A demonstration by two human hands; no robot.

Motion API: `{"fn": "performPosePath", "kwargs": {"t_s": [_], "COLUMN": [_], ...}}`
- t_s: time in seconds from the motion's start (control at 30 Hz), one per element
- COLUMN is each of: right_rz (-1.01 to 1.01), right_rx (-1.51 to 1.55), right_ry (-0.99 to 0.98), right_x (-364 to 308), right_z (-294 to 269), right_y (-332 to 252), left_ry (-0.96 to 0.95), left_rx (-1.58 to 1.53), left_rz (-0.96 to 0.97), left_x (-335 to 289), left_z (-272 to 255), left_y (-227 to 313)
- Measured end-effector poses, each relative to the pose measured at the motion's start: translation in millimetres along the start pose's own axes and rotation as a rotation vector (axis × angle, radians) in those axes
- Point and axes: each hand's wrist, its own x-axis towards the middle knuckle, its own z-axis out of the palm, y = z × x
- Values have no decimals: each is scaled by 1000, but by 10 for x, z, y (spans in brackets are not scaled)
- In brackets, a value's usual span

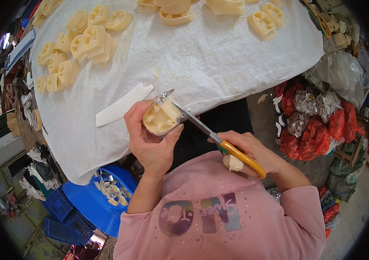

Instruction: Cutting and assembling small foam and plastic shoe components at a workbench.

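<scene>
My left hand (152, 143) is closed round a cream moulded cup-shaped piece (157, 119), its hollow ribbed side facing up. Shiny silver material edges the piece along its rim and far side. In my right hand (251, 149) is a long grey metal tool with a yellow handle (243, 159). The tool slants up to the left, and its far end meets the piece's right side. A pale, rounded wrapped bit (233, 163) shows under the right fingers; I cannot tell what it is. Beside the left hand, a white curved strip (124, 105) lies on the table.
White woven cloth (184, 56) covers the table, with several similar cream pieces (93, 41) grouped along its far and left parts. A blue basin (80, 195) with silvery and cream bits stands lower left, near blue crates (59, 206). Red plastic bags (310, 134) lie at right.
</scene>
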Motion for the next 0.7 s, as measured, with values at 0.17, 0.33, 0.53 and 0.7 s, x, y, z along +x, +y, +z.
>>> {"fn": "performPosePath", "kwargs": {"t_s": [0.17, 0.33, 0.53, 0.7], "right_rz": [-186, -7, -182, -201], "right_rx": [-389, -803, -1148, -1205], "right_ry": [202, 77, 29, 11], "right_x": [-17, -27, 66, 82], "right_z": [-290, -606, -686, -738], "right_y": [-2, -424, -582, -665], "left_ry": [-109, -187, -291, -303], "left_rx": [0, -48, 77, 104], "left_rz": [-66, -133, -43, -22], "left_x": [76, 128, 197, 195], "left_z": [-120, -191, -203, -190], "left_y": [29, 71, 105, 108]}}
